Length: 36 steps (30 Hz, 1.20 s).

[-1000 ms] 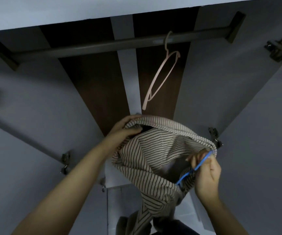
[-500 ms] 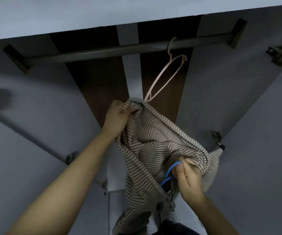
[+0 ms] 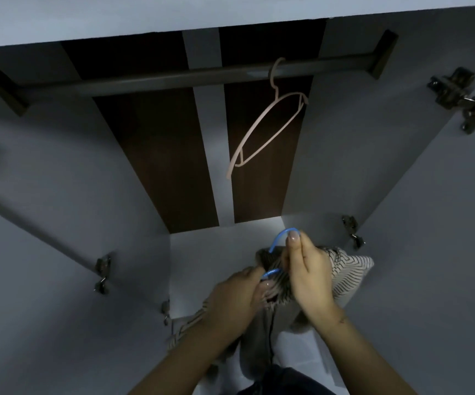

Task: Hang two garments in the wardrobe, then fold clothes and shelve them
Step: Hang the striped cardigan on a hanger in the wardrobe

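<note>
The step in hand looks like the first one: getting a garment onto a hanger so it can go up in the wardrobe. The right hand [image 3: 306, 269] pinches the hook of a blue hanger [image 3: 277, 242] between thumb and fingers, holding it up out of the bunched neck of a striped shirt [image 3: 347, 269]. The left hand [image 3: 232, 302] grips the shirt's fabric just below and beside the hook, its fingers curled into the cloth. The two hands sit close together, low in front of the open wardrobe, with the shirt gathered between them and trailing downward.

High above, the rail [image 3: 190, 78] carries one pink hanger [image 3: 267, 129], bare and tilted. Nothing is hung on the rail yet apart from that.

The next move probably calls for settling the shirt's shoulders on the blue hanger, then lifting the hook well up to the rail, beside the pink hanger.

Most of the blue hanger is hidden inside the shirt, so I cannot tell whether its arms sit properly in the shoulders. The shirt's lower part is dark and partly covered by the forearms. A second garment is not clearly in view.
</note>
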Available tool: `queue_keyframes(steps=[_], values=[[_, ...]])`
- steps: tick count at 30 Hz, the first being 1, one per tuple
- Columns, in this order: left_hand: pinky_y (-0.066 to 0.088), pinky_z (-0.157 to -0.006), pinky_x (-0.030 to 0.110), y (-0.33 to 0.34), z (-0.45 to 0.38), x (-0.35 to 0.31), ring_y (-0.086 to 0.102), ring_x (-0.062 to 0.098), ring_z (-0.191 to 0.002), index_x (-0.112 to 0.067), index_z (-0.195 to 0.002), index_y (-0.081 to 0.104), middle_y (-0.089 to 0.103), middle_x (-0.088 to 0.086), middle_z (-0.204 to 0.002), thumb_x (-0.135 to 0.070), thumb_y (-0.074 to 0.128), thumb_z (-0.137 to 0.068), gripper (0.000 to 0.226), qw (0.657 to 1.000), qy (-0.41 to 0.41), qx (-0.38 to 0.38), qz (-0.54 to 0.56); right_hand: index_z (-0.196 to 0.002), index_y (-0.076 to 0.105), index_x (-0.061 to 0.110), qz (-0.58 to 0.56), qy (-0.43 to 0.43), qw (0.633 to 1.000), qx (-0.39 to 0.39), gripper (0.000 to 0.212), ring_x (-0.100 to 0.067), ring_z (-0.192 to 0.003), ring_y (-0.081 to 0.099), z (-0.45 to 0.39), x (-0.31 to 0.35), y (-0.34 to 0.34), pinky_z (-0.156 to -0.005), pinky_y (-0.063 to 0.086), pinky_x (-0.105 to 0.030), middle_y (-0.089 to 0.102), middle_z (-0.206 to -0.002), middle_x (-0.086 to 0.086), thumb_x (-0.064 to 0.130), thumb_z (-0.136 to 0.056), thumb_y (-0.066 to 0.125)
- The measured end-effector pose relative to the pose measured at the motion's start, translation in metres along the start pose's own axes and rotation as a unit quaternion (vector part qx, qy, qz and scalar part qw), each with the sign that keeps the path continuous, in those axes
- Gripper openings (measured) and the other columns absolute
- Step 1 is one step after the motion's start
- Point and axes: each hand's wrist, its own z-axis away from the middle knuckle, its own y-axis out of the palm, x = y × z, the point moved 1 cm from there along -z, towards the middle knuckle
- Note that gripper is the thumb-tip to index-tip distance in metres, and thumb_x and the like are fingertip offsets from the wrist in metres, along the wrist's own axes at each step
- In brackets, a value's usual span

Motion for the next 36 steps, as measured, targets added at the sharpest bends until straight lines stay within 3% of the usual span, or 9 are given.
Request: queue_keyframes(steps=[6, 11, 16, 19, 21, 25, 27, 31, 36], values=[[0.036, -0.06, 0.026, -0.022, -0.014, 0.014, 0.056, 0.011, -0.067, -0.031, -0.07, 0.046, 0.057, -0.006, -0.069, -0.038, 0.035, -0.102, 0.036, 0.992, -0.075, -0.068, 0.08, -0.113, 0.062, 0.018, 0.132, -0.051, 0.989, 0.031, 0.03, -0.018, -0.117, 0.05, -0.031, -0.007, -0.045, -0.095, 0.039, -0.029, 0.057, -0.12, 0.0, 0.037, -0.09, 0.061], [0.028, -0.053, 0.016, -0.028, -0.012, 0.013, 0.049, 0.001, -0.057, -0.036, -0.069, 0.048, 0.05, -0.012, -0.058, -0.044, 0.035, -0.1, 0.034, 0.993, -0.042, -0.076, 0.082, -0.11, 0.053, 0.016, -0.108, 0.339, 0.933, 0.058, 0.039, -0.018, -0.09, 0.065, -0.029, -0.038, -0.056, -0.077, 0.057, -0.04, 0.063, -0.109, -0.009, 0.038, -0.084, 0.071], [0.031, -0.052, 0.014, -0.022, -0.007, 0.011, 0.054, 0.001, -0.061, -0.039, -0.069, 0.048, 0.054, -0.016, -0.061, -0.044, 0.04, -0.099, 0.031, 0.994, -0.019, -0.048, 0.093, -0.113, 0.059, 0.003, -0.207, 0.408, 0.886, 0.073, 0.038, -0.019, -0.067, 0.067, -0.039, -0.035, -0.039, -0.058, 0.055, -0.03, 0.07, -0.08, -0.009, 0.014, -0.08, 0.074], [0.035, -0.055, 0.017, -0.022, -0.003, 0.016, 0.054, 0.0, -0.063, -0.039, -0.071, 0.05, 0.055, -0.019, -0.064, -0.041, 0.044, -0.099, 0.028, 0.997, -0.014, -0.006, 0.081, -0.101, 0.067, 0.005, 0.014, 0.353, 0.897, 0.267, 0.02, -0.012, -0.036, 0.052, -0.054, -0.032, -0.059, -0.033, 0.038, -0.019, 0.061, -0.057, -0.005, 0.015, -0.084, 0.067], [0.043, -0.062, 0.025, -0.02, -0.003, 0.017, 0.056, 0.002, -0.067, -0.034, -0.073, 0.053, 0.057, -0.015, -0.067, -0.042, 0.047, -0.098, 0.027, 0.998, -0.015, -0.002, 0.066, -0.098, 0.071, 0.015, 0.228, 0.248, 0.866, 0.37, 0.017, -0.016, -0.047, 0.058, -0.062, -0.025, -0.069, -0.036, 0.04, -0.019, 0.064, -0.067, -0.007, 0.016, -0.086, 0.06], [0.038, -0.06, 0.021, -0.022, -0.008, 0.005, 0.053, 0.002, -0.068, -0.035, -0.077, 0.053, 0.058, -0.013, -0.073, -0.04, 0.045, -0.099, 0.024, 0.999, 0.023, 0.022, 0.029, -0.103, 0.07, 0.029, 0.466, -0.032, 0.84, 0.276, 0.027, -0.03, -0.1, 0.065, -0.072, -0.004, -0.06, -0.074, 0.047, -0.029, 0.069, -0.105, -0.006, 0.02, -0.083, 0.055], [0.035, -0.059, 0.018, -0.03, -0.011, 0.002, 0.052, 0.002, -0.068, -0.037, -0.079, 0.052, 0.057, -0.013, -0.073, -0.041, 0.044, -0.099, 0.022, 0.999, 0.039, 0.027, 0.016, -0.108, 0.068, 0.035, 0.436, -0.092, 0.846, 0.293, 0.033, -0.025, -0.105, 0.063, -0.077, -0.003, -0.057, -0.08, 0.049, -0.031, 0.069, -0.109, 0.002, 0.019, -0.082, 0.056], [0.043, -0.061, 0.029, -0.058, -0.018, 0.013, 0.054, 0.004, -0.066, -0.036, -0.071, 0.056, 0.058, -0.011, -0.067, -0.042, 0.048, -0.097, 0.028, 0.999, 0.021, -0.009, 0.05, -0.133, 0.058, 0.033, 0.143, 0.081, 0.852, 0.498, 0.044, -0.011, -0.123, 0.053, -0.073, -0.024, -0.069, -0.103, 0.038, -0.02, 0.058, -0.124, 0.012, 0.037, -0.09, 0.064], [0.037, -0.058, 0.022, -0.071, -0.032, 0.011, 0.054, 0.004, -0.063, -0.036, -0.07, 0.059, 0.058, -0.011, -0.065, -0.041, 0.05, -0.098, 0.029, 0.996, 0.048, -0.006, 0.079, -0.121, 0.06, 0.039, 0.092, -0.01, 0.886, 0.455, 0.054, 0.008, -0.11, 0.055, -0.053, -0.02, -0.07, -0.097, 0.038, -0.01, 0.06, -0.12, 0.019, 0.061, -0.073, 0.073]])
